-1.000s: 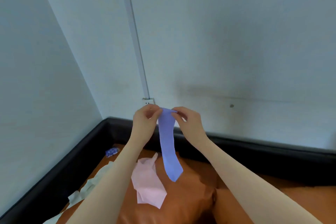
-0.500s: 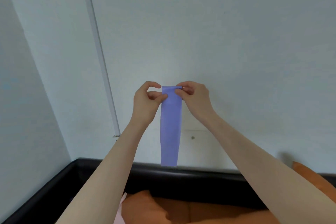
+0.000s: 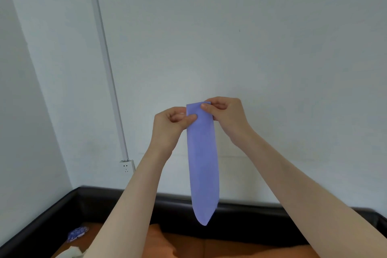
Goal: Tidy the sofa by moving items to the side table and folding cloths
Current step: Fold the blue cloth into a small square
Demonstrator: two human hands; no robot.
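Folding under way: left hand and right hand each pinch a top corner of the purple cloth, hanging narrow above the sofa. White cloth and blue packet remain there, untidied.

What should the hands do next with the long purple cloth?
Probably bring the hanging bottom end up to the top to halve it: the purple cloth dangles as a narrow strip, pinched only at its top corners by the left hand and right hand.
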